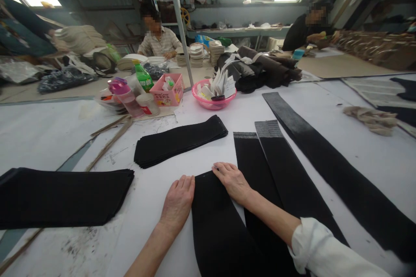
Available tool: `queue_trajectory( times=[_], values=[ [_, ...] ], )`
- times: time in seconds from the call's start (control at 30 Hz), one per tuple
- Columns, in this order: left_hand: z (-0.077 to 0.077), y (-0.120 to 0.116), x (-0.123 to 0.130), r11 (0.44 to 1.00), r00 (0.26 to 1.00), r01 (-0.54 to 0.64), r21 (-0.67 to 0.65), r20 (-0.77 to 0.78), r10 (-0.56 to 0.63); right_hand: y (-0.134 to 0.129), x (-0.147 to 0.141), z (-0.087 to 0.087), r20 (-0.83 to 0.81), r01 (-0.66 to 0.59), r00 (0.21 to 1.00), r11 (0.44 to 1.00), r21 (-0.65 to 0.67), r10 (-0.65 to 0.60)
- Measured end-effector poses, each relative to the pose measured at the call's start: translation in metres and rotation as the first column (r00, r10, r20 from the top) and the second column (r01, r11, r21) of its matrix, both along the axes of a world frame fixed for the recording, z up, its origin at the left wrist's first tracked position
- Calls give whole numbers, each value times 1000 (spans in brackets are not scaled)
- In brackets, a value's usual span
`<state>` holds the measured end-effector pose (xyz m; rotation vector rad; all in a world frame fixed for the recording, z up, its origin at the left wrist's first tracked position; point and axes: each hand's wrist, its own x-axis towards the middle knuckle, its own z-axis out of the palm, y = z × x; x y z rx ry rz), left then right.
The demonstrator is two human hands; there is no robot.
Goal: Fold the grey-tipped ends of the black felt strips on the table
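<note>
A black fabric strip (217,225) lies lengthwise in front of me on the white-covered table. My left hand (179,199) is closed at the strip's upper left corner, its fingers pressed together. At the upper right corner, my right hand (232,179) has its fingers together on the fabric edge. Just right of it are two black strips with greyish striped ends (269,130), partly under my right forearm. A longer black strip (331,160) runs diagonally farther right. Beyond my hands lies a stack of black pieces (178,140); another black stack (61,197) is at the left.
A pink basket (212,103) of papers, a pink box (168,91) and bottles (130,97) stand at the table's far side. Dark rolls (260,69) lie behind. A crumpled beige cloth (370,119) is at right. Several people sit or stand beyond.
</note>
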<state>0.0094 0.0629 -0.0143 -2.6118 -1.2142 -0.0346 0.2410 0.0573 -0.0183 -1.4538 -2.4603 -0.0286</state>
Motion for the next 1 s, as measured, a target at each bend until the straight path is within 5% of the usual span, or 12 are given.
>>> queue_trajectory(
  times=[0.47,0.8,1.0],
  values=[
    [-7,-11,-8,993,981,-106,49,165,97,-3,0,1,-30,8,1000,1000,-1,-8],
    [-7,-19,-10,984,909,-179,7,385,162,28,-14,36,-59,123,988,954,-273,-144],
    [-6,-20,-11,982,850,-174,-76,492,189,47,-36,43,-36,141,985,898,-417,-172]
  ],
)
